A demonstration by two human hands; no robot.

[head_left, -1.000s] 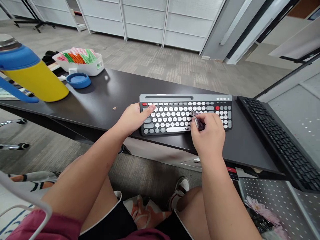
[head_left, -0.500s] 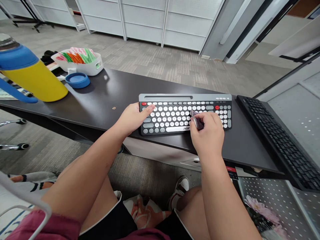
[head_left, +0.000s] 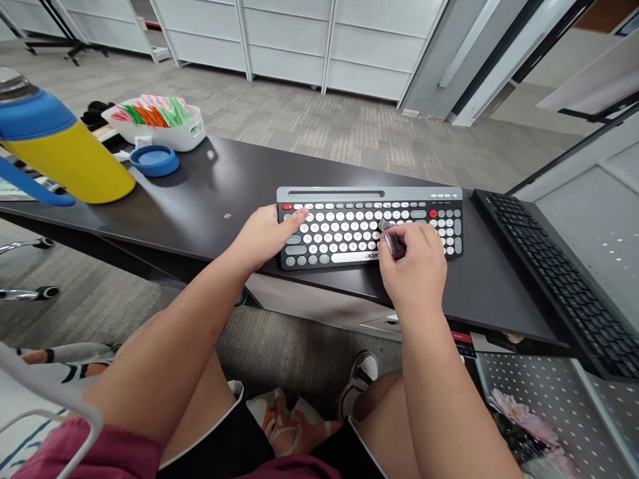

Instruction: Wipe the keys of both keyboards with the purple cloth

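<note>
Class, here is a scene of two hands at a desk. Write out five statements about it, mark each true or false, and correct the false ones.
1. The right hand pinches a crumpled cloth over the white-keyed keyboard. True.
2. The left hand lies flat on the floor. False: the left hand holds the left end of the white-keyed keyboard.
3. A black keyboard lies to the right of the white-keyed one. True.
4. The bottle is all green. False: the bottle is blue and yellow.
5. The white basket is empty. False: the white basket holds green, orange and pink items.
</note>
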